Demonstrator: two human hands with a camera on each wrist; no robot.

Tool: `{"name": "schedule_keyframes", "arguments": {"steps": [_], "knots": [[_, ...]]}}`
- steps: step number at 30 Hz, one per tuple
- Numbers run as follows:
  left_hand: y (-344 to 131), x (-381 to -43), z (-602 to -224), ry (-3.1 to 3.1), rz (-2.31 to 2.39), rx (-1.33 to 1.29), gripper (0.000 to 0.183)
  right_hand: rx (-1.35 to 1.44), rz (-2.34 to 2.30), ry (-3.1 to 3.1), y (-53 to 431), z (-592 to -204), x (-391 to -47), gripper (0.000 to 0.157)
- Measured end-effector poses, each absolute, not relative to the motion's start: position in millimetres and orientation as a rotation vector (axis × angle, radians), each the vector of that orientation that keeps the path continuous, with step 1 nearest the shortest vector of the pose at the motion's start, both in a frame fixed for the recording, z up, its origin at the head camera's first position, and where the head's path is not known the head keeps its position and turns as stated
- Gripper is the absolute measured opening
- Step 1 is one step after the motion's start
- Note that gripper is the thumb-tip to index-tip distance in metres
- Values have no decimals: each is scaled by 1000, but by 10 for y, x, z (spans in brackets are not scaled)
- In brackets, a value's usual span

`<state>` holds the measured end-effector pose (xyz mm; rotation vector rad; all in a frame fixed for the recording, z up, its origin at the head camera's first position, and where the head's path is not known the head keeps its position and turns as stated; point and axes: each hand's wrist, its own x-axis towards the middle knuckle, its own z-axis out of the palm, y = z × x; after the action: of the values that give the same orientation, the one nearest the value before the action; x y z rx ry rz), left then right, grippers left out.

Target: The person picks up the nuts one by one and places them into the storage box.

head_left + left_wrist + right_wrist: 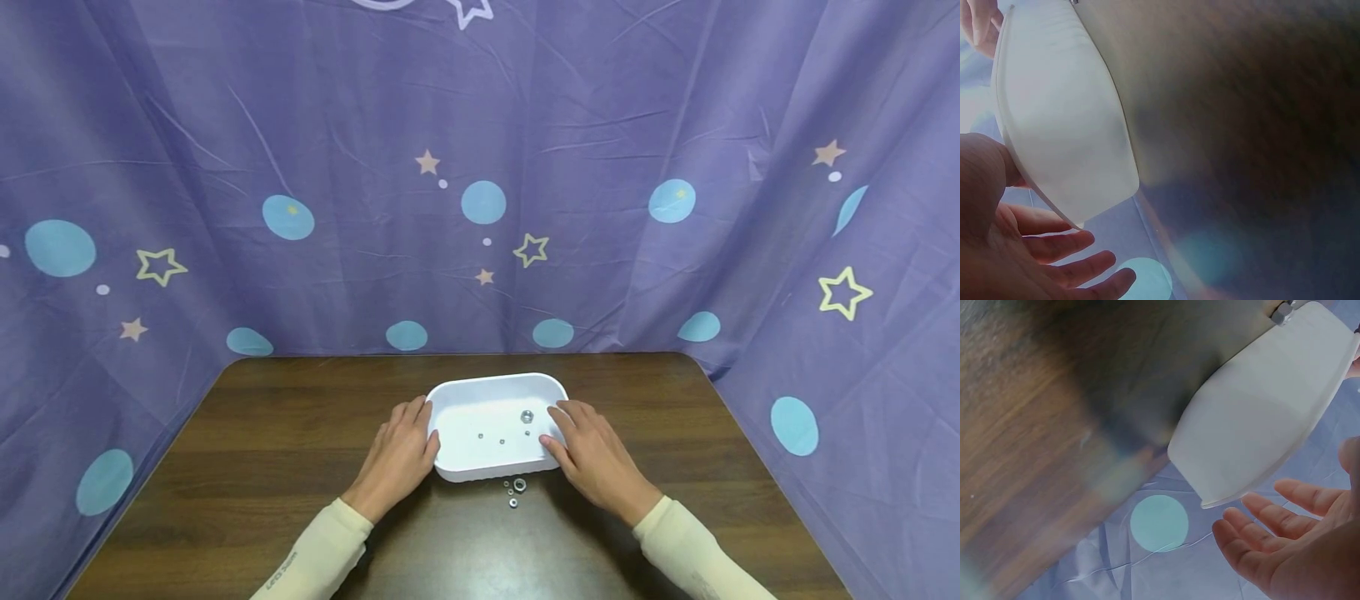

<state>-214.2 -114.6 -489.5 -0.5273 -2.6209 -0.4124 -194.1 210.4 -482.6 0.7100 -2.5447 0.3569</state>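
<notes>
A white tray [480, 472] with rounded corners sits on the wooden table. Inside it lie a large hex nut [527, 416] and several tiny nuts [502, 442]. My left hand [401, 450] holds the tray's left end, its thumb over the rim and its index finger against the outside; the other fingers [1079, 270] extend free. My right hand [600, 458] hovers at the right end, thumb above the inside and fingers loosely bent. In the right wrist view those fingers [1263, 515] look relaxed and grip nothing.
In front of the tray, close to its near wall, another large nut [520, 484] lies on the table [300, 417] with a medium nut [513, 502] and smaller ones. A purple curtain [360, 250] with stars and dots hangs behind the table and along its sides.
</notes>
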Motion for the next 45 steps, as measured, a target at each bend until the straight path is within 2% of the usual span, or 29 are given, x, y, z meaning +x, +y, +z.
{"name": "schedule_keyframes", "arguments": {"steps": [23, 45], "knots": [[-1128, -2137, -4900, -2623, -401, -524, 52, 865, 405, -2398, 1994, -4735, -1684, 46], [-1133, -2127, -4897, -2651, -403, -520, 52, 923, 427, -2361, 1906, -4864, -1513, 41]]}}
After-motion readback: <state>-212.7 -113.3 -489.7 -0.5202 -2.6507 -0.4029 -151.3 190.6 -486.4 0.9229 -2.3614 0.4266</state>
